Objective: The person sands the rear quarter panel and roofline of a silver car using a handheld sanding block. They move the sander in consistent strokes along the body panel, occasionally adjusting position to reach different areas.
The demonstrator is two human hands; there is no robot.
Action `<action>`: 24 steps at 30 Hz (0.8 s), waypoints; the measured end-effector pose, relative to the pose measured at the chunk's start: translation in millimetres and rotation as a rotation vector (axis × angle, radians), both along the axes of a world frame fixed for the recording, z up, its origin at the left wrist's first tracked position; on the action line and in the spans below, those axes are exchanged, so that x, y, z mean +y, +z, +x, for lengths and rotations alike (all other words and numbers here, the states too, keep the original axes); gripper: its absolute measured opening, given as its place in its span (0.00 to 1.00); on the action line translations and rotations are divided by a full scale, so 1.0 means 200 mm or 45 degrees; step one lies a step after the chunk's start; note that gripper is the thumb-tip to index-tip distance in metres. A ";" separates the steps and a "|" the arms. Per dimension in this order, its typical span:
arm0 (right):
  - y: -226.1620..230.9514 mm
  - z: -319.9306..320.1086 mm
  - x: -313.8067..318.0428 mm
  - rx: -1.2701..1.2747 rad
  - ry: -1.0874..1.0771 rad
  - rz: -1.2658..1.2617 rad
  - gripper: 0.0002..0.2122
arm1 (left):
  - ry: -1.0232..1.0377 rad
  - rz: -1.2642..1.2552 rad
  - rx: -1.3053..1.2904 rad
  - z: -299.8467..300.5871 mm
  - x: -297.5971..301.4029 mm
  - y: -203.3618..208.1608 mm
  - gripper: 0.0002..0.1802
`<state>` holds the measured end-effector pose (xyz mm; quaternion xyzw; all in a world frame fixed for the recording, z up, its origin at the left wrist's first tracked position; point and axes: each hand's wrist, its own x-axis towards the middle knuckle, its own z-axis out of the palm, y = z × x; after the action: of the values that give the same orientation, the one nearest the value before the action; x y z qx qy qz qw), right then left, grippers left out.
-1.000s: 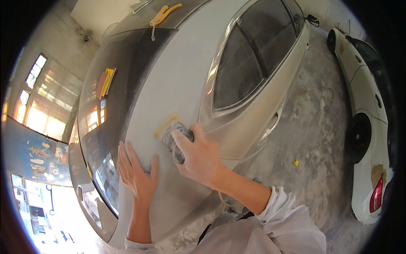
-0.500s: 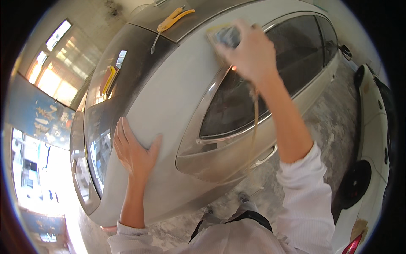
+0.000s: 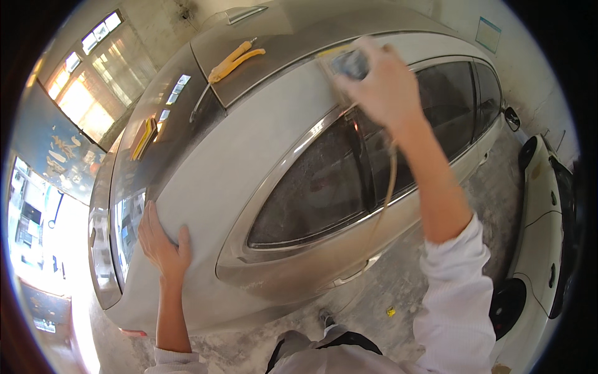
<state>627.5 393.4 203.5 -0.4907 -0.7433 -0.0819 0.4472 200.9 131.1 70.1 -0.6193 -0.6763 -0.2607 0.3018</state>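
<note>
My right hand (image 3: 393, 93) is closed around a small dark hand-held sander (image 3: 350, 65) with a yellowish pad edge. The sander rests against the grey roof rail above the side windows, somewhat blurred by motion. A thin hose (image 3: 392, 171) hangs from beneath my right hand across the rear door. Lower left, my left hand (image 3: 164, 244) lies flat, fingers stretched, on the matt grey rear quarter panel (image 3: 230, 163) of the car. Part of the sander is hidden by my fingers.
A yellow blow gun (image 3: 232, 62) with a metal nozzle lies at the roof's rear edge. Yellow-and-dark pads (image 3: 145, 139) rest on the rear window. Another white car (image 3: 534, 234) stands to the right. Something small and yellow (image 3: 390, 311) lies on the floor.
My right hand has moved the sander forward along the roof rail. The view has shifted toward the car's front. My left hand stays flat on about the same part of the panel.
</note>
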 end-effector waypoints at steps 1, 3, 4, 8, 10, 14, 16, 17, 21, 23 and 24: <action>0.08 0.09 0.08 -0.010 -0.087 -0.071 0.28 | 0.017 -0.011 0.011 0.00 0.00 0.00 0.48; 0.21 0.21 0.20 -0.033 -0.056 -0.042 0.32 | 0.044 -0.027 0.026 0.00 0.00 0.00 0.47; 0.25 0.24 0.23 -0.018 -0.035 -0.061 0.33 | 0.048 -0.029 0.023 0.00 0.00 0.00 0.47; 0.16 -0.01 0.06 -0.026 0.041 -0.147 0.36 | 0.083 -0.026 0.039 0.00 -0.01 0.00 0.46; 0.03 -0.23 -0.15 -0.103 0.324 0.003 0.24 | 0.065 -0.015 0.036 0.01 0.00 0.00 0.45; -0.03 -0.46 -0.39 -0.221 0.707 -0.255 0.16 | 0.078 0.001 0.012 0.01 -0.03 -0.02 0.41; 0.01 -0.38 -0.36 -0.244 0.771 -0.234 0.18 | 0.134 0.037 -0.006 0.01 -0.04 -0.06 0.39; 0.04 -0.31 -0.30 -0.238 0.636 -0.202 0.17 | 0.168 0.068 -0.021 0.02 -0.05 -0.08 0.38; 0.17 0.10 0.11 -0.197 0.213 -0.227 0.28 | 0.339 0.190 -0.062 0.08 -0.02 -0.19 0.38; 0.23 0.31 0.34 -0.141 0.074 -0.138 0.29 | 0.458 0.182 -0.098 0.15 0.03 -0.21 0.39; 0.27 0.42 0.47 -0.145 0.020 -0.142 0.29 | 0.510 0.189 -0.112 0.20 0.05 -0.21 0.40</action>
<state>711.3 486.4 257.7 -0.5035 -0.7749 -0.0646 0.3767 241.9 141.0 28.7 -0.4367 -0.7773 -0.2714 0.3625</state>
